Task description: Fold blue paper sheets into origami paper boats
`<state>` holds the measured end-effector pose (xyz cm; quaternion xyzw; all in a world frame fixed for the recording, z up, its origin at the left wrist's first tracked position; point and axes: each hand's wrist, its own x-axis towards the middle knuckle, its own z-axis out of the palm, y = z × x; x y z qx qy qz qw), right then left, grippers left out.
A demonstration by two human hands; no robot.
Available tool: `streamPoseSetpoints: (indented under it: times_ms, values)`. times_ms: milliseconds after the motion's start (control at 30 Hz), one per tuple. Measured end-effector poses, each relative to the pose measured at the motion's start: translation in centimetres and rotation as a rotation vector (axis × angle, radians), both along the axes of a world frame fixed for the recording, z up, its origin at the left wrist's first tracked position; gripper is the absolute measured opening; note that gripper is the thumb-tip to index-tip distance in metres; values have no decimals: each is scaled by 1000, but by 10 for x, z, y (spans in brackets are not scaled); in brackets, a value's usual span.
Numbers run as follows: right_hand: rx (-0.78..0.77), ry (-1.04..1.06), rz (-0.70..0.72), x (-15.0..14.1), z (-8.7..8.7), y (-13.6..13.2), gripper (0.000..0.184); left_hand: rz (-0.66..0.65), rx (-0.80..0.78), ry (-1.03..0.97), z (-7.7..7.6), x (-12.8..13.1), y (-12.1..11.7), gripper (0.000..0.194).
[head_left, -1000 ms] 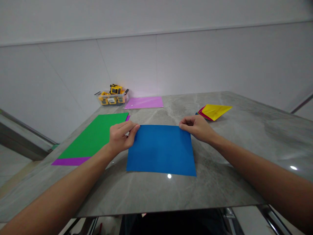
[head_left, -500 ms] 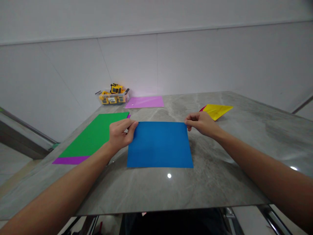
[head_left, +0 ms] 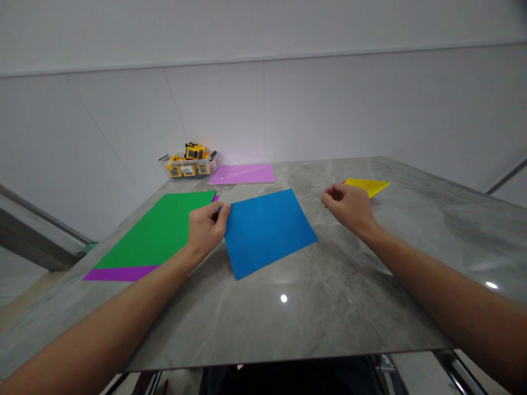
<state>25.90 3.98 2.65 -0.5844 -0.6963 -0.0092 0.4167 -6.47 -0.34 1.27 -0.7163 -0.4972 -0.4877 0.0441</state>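
– Where's the blue sheet [head_left: 269,233]?
– Slanted over the bench [head_left: 349,318], a corner in the left hand [head_left: 206,226]; pinch lightly to avoid creases. The right hand [head_left: 349,206] is curled, holding nothing visible.
– Anything in the way?
– Seemingly not: green sheet [head_left: 152,233] by the left, yellow folded paper [head_left: 373,187] behind the right.

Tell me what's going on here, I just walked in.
A person's left hand pinches a blue sheet by one corner, so it hangs at a slant above the gray table. The right hand, fingers curled, is apart from the sheet and partly blocks the view of a folded yellow paper. To the left, a green sheet lies over a purple one. Farther back are a lilac sheet and a clear bin of yellow toys.
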Motion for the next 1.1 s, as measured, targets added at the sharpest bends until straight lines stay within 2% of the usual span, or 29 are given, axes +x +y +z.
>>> streamPoseSetpoints:
  times_ms: [67,133,267,467,633,867,1100]
  values:
    - [145,-18,101,-17,1,-16,11,-86,-117,34,-5,13,-5,28]
    - [182,-3,258,-34,0,-31,8,-217,-215,122,-7,25,-11,24]
    - [122,6,518,-59,-5,-48,7,-369,-199,282,-6,40,-21,21]
    - [-70,57,662,-72,-4,-54,8,-531,-80,327,-11,47,-21,16]
    - [-139,48,729,-72,0,-55,7,-564,33,353,-15,48,-21,16]
    - [-229,12,892,-67,4,-50,8,-600,110,411,-12,45,-25,17]
    - [-242,58,901,-65,-1,-47,7,-566,96,356,-10,43,-24,14]
